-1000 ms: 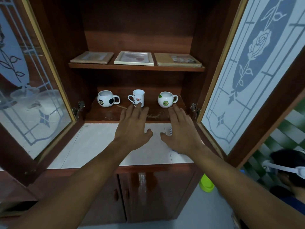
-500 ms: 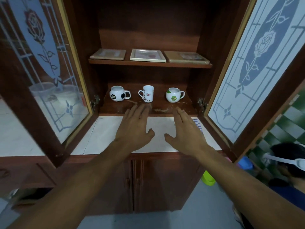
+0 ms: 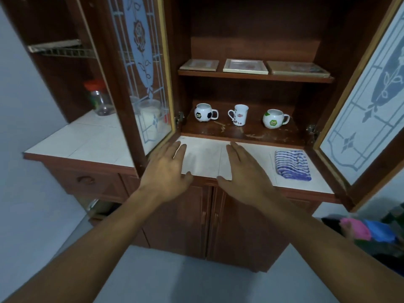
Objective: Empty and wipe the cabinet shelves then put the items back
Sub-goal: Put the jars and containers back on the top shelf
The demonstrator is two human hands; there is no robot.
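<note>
The lower shelf [image 3: 240, 130] of the cabinet [image 3: 251, 47] (both doors open) carries three mugs in a row: football-pattern mug [image 3: 204, 112] at left, tall white mug [image 3: 239, 114] at centre, green-logo mug [image 3: 274, 118] at right. Above the lower shelf, the upper shelf [image 3: 255, 76] carries three picture frames [image 3: 245, 66] laid flat. In front of the lower shelf, the white tiled surface [image 3: 98, 141] carries a blue-striped cloth [image 3: 291, 164] at its right end. The left hand [image 3: 166, 169] and right hand [image 3: 244, 171] are spread over this surface, fingers [image 3: 235, 149] straight and released, grasping nothing.

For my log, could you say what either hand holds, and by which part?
Nothing is held; the left hand and right hand are open, fingers straight.
</note>
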